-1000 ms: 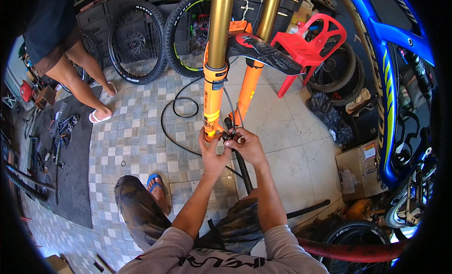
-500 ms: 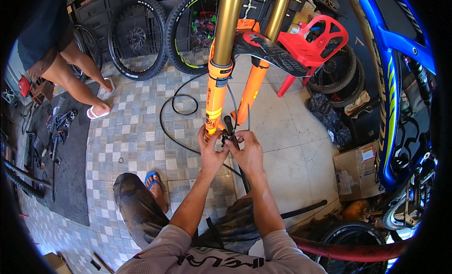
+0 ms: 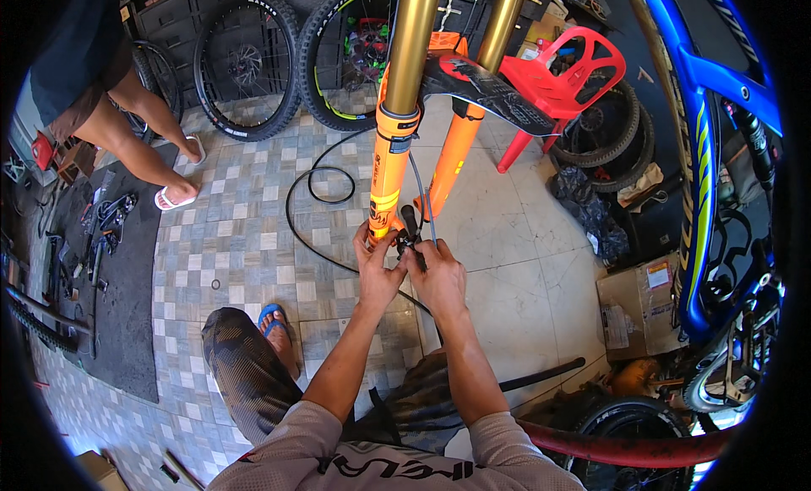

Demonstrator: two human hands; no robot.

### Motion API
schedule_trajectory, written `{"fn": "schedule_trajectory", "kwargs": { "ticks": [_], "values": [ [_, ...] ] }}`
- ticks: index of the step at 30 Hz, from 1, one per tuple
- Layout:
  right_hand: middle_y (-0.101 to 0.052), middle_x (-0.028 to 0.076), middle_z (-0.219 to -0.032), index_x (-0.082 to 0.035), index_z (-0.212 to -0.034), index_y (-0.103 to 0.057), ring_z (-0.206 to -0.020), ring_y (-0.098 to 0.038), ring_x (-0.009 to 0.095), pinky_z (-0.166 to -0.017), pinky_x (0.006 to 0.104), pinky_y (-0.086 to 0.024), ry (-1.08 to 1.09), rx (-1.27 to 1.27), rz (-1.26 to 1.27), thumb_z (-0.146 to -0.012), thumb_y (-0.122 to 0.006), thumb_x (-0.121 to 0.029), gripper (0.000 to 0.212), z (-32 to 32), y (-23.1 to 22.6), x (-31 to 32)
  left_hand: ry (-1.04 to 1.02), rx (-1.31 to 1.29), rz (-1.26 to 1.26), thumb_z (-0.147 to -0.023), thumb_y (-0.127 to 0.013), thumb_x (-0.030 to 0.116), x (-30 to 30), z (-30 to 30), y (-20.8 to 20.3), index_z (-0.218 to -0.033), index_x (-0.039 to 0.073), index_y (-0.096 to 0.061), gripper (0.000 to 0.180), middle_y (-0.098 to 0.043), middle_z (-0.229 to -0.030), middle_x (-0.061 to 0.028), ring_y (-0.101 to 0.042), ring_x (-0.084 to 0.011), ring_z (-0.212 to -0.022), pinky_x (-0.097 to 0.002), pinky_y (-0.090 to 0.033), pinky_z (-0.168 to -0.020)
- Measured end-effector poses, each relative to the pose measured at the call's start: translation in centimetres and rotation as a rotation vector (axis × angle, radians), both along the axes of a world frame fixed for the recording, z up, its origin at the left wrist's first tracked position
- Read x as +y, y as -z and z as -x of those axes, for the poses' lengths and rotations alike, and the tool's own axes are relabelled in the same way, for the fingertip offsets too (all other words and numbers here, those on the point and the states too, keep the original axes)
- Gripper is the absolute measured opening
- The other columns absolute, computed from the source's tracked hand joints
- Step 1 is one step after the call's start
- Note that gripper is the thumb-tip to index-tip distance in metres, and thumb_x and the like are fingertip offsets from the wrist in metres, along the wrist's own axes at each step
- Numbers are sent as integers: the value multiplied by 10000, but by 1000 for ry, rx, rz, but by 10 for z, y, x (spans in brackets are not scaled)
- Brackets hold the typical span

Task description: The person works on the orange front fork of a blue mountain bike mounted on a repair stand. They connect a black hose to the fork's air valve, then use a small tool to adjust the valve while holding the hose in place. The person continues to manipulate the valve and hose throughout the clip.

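Observation:
An orange suspension fork (image 3: pixel 391 166) with gold stanchions stands before me, its lower leg end between my hands. At that end sits a small black brake caliper (image 3: pixel 406 238), partly covered by fingers. My left hand (image 3: pixel 380 267) is closed round the caliper and the foot of the left fork leg. Close beside it, my right hand (image 3: pixel 438 276) is closed on a thin hex key (image 3: pixel 430 217), whose long arm points up past the knuckles. The key's other end is hidden. A black brake hose (image 3: pixel 291 225) loops over the floor to the left.
A person in white flip-flops (image 3: pixel 176 197) stands at the left by a dark mat (image 3: pixel 127 322) with tools and parts. Bike wheels (image 3: pixel 245 67) lean at the back. A red plastic chair (image 3: pixel 562 77), cardboard box (image 3: pixel 638 309) and blue bike frame (image 3: pixel 697 170) are on the right.
My right hand has turned and shifted slightly left, and the upright arm of the hex key has swung left with it. My left hand has stayed in place.

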State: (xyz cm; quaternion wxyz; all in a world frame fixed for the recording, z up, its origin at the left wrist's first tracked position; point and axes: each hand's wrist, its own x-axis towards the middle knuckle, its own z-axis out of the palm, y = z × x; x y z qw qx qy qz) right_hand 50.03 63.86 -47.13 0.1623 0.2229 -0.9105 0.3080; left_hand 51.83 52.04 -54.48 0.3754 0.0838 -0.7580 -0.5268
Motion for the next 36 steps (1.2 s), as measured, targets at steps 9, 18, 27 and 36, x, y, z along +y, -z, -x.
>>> {"fn": "schedule_trajectory", "kwargs": {
  "ticks": [9, 18, 27, 36],
  "values": [
    [-669, 166, -864, -64, -899, -653, -688, -695, 417, -580, 525, -552, 35, -31, -64, -982, -682, -288, 241, 6, 6, -2, -12, -8, 25, -784, -847, 43, 1, -1, -2, -1193, 13, -718, 430, -451, -1448, -237, -449, -407, -1364, -460, -394, -1132],
    [-661, 165, -866, -73, -939, -638, -676, -688, 412, -576, 528, -553, -16, 32, 12, -990, -657, -290, 224, 6, 4, -1, 15, -27, -16, -790, -834, 38, 1, -1, 0, -1210, 6, -709, 440, -434, -1461, -240, -434, -407, -1380, -458, -394, -1140],
    [-669, 141, -883, -74, -983, -644, -685, -692, 407, -591, 524, -557, 17, -18, -27, -1003, -664, -365, 293, 7, 8, 3, 5, 3, -26, -760, -830, 15, 2, 1, 2, -1211, 29, -716, 466, -432, -1456, -235, -432, -409, -1380, -461, -393, -1143],
    [-662, 112, -907, -103, -990, -644, -681, -692, 379, -581, 502, -561, -32, 66, 21, -944, -734, -272, 197, 4, 4, 8, -15, 37, 45, -753, -831, -9, 3, 2, 6, -1240, 30, -706, 504, -413, -1480, -233, -424, -407, -1389, -453, -379, -1152]
  ]
}}
